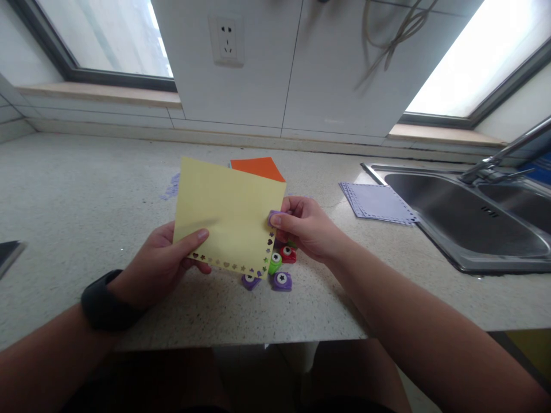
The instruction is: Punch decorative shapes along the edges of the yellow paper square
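Clock positions were taken from the centre of the yellow sheet, with twelve toward the wall. A dark flat object [11,252] was located at nine o'clock, well apart. Lilac bits [171,188] were scattered at ten o'clock. The sheet's left edge was clamped at eight o'clock by the left hand [174,246], thumb above and fingers beneath, presumably so that the overhanging side was steadied. The yellow sheet [228,212] was held tilted above the counter [86,195], likely to give access to its edges; heart and star holes were arranged along the lower and right margins. A purple punch [250,280] was set at five o'clock, and an orange sheet [258,167] was partly covered at one. At three o'clock, a second purple punch [272,220] was gripped between the thumb and fingers of the right hand [307,229] at the paper's edge; whether it was pressed could not be told. Green [275,263] and red punches [288,253] were grouped at four o'clock, seemingly within reach. Lilac sheets [374,201] were stacked at three o'clock, overlapping the sink [469,212] rim.
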`<state>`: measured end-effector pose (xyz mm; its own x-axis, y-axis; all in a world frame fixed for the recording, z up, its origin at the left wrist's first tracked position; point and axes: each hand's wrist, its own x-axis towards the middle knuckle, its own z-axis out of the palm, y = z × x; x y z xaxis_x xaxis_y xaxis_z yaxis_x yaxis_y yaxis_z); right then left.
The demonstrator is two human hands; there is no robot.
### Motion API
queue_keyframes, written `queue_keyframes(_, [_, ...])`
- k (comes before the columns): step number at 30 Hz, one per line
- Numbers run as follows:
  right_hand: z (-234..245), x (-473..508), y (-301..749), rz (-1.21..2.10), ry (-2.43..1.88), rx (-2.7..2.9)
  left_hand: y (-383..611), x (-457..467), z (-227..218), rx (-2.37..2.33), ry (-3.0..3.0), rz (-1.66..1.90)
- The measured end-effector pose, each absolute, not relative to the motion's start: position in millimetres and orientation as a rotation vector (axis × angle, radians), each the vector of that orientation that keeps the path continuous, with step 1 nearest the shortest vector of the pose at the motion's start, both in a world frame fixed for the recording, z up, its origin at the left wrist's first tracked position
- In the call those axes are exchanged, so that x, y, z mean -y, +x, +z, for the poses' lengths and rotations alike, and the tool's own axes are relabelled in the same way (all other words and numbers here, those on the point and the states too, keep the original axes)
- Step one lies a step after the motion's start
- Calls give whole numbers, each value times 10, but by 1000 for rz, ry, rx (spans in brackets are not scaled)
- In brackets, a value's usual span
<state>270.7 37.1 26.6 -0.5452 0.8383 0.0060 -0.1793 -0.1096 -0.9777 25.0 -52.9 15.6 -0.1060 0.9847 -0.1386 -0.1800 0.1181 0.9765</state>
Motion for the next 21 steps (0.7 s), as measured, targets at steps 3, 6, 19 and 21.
queue_keyframes(3, [254, -363, 2696, 1749, -753, 1398, 247, 529, 156, -1213, 930, 1260])
queue_keyframes(6, [241, -360, 2694, 1745, -745, 1403, 250, 533, 161, -1219, 928, 1259])
queue_keyframes(19, [349, -383, 2732, 1678, -772, 1363, 240, 524, 138, -1196, 916, 1287])
queue_keyframes(21, [379, -429, 2774, 1616, -797, 1327, 234, 524, 130, -1204, 905, 1297])
